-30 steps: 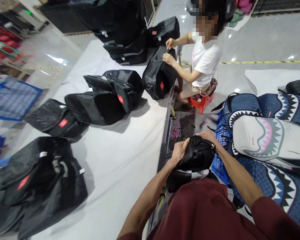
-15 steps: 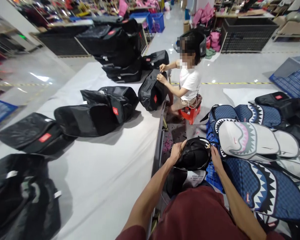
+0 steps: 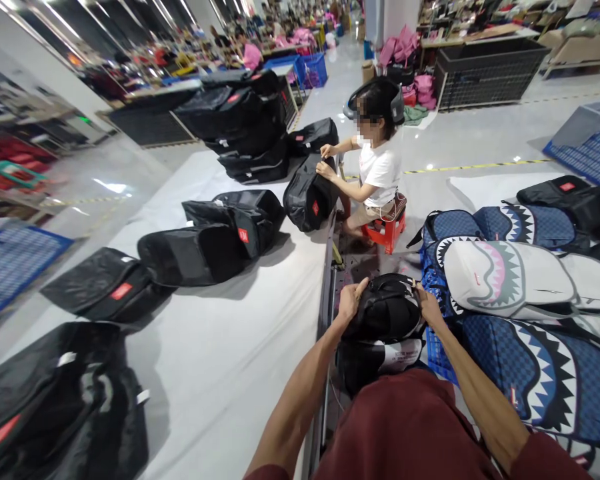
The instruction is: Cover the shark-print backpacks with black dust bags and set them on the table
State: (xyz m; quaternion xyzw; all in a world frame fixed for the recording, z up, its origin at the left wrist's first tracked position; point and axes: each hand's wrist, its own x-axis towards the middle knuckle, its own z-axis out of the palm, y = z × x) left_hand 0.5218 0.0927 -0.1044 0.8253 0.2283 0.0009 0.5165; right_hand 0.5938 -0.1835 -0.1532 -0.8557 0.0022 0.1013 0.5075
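A black backpack (image 3: 387,310) is held up in front of my body, beside the edge of the white table. My left hand (image 3: 351,300) grips its left side, with the thumb on top and the fingers partly hidden. On the opposite side, my right hand (image 3: 427,305) pinches the backpack's edge close to a small pale piece at the top. Below it lies another dark item with a white panel (image 3: 403,355) bearing small print, partly covered by the backpack and my shirt.
Black bags (image 3: 195,257) with red labels lie along the white table (image 3: 240,333), and more are stacked at its far end. A co-worker (image 3: 380,160) sits on a red stool (image 3: 387,230), handling a black bag. Shark-mouth backpacks (image 3: 525,373) are piled at my right.
The view has shifted up and to the left. Both my hands keep hold of the black backpack, which has hardly moved. The co-worker's hands stay on the other bag.
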